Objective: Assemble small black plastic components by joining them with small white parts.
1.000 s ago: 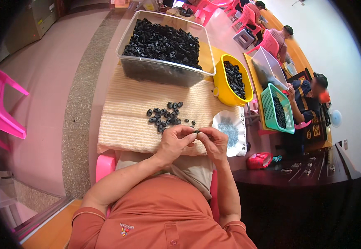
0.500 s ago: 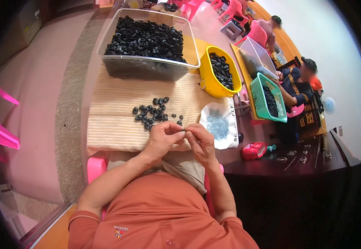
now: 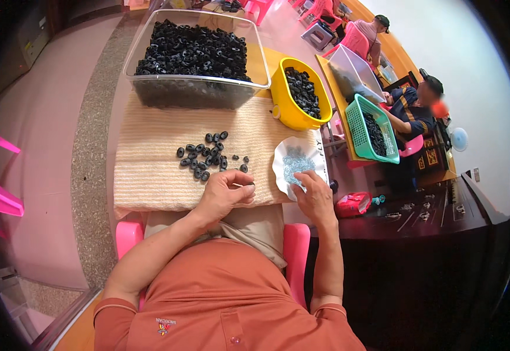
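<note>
My left hand [image 3: 227, 192] is closed in a pinch above the cloth's near edge. A small dark piece [image 3: 252, 184] shows at its fingertips, mostly hidden. To the right, my right hand [image 3: 315, 199] reaches over a white scalloped dish [image 3: 281, 164], thumb and forefinger apart at the tiny pale-blue clear pieces [image 3: 296, 164] in it. Beyond my left hand lies a loose group of black oval parts with holes [image 3: 199, 159]. Between this group and the dish are a few separate black bits [image 3: 244, 168], some smaller than the rest.
A large clear bin [image 3: 196, 93] heaped with black parts stands at the back. Beside it is a yellow tub [image 3: 278, 96] of black parts. A striped cloth [image 3: 149, 175] covers the table. Rightward, a green basket [image 3: 391, 153] sits near a seated co-worker [image 3: 410, 111].
My right hand has left my left hand's fingertips and moved right to the dish. The left hand keeps its pinch. The whole view has shifted slightly.
</note>
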Demonstrator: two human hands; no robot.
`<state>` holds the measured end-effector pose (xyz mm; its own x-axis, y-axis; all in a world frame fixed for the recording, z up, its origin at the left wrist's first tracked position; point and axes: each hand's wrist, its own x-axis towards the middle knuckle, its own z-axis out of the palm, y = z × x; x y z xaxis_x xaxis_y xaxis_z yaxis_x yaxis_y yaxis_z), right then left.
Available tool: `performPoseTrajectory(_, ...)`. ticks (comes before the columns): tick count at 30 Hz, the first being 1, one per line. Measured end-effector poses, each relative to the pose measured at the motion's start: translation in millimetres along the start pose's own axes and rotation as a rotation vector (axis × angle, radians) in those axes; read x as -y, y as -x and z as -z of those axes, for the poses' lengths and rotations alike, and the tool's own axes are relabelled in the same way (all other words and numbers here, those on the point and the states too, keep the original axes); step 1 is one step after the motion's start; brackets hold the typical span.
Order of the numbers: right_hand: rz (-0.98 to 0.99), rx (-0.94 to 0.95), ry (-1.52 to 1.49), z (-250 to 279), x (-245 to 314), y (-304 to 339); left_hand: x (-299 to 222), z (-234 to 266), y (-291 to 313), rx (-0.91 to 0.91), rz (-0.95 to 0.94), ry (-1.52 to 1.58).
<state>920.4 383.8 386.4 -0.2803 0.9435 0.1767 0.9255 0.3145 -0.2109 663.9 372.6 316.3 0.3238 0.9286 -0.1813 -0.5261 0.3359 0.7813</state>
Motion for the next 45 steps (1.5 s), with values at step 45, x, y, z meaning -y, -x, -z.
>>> performPoseTrajectory(45, 0.167, -0.302, -0.063, -25, -19, -11, 3, -3, 1, 0.024, -0.011, -0.042)
